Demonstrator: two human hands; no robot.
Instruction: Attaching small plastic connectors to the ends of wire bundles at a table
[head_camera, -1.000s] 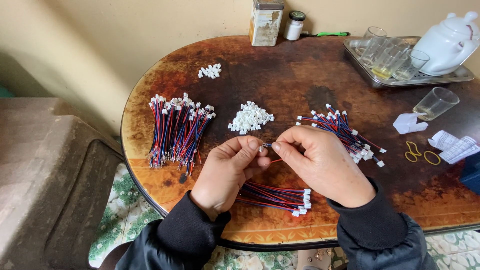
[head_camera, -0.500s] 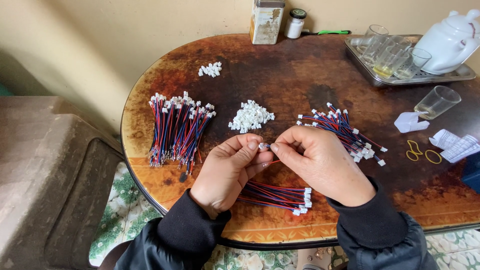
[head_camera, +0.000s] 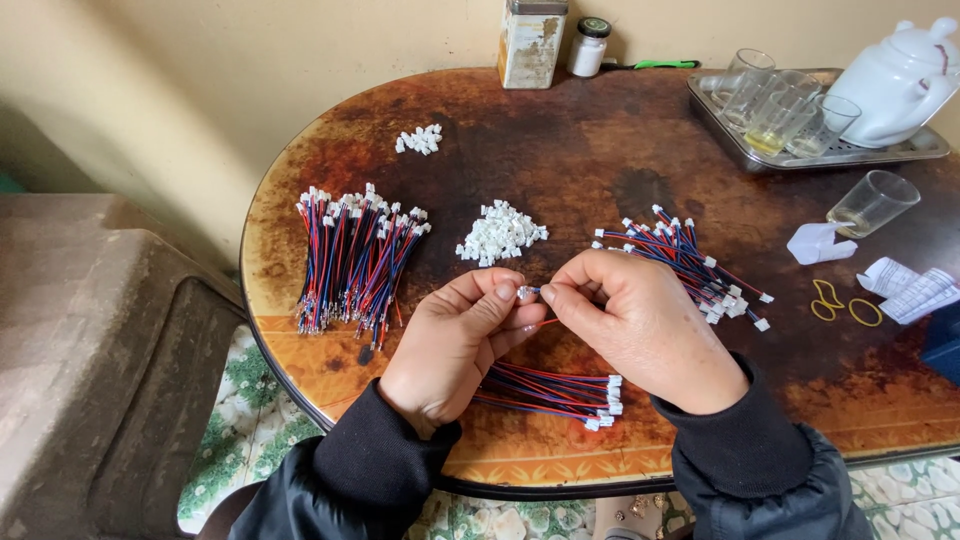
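Note:
My left hand and my right hand meet over the middle of the brown oval table. Between their fingertips they pinch a small white connector on a thin red and blue wire. A short bundle of the same wires with white ends lies just below my hands. To the left lies a big bundle of wires. Another spread of wires sits behind my right hand. A heap of loose white connectors is just beyond my fingertips.
A smaller heap of white connectors lies farther back. At the back right a metal tray holds glasses and a white teapot. A tin, a small jar, a lone glass, yellow rubber bands and folded papers also stand here.
My fingertips have closed in together on the connector and wire end; the hands stay in the same place. Nothing else on the table has moved.

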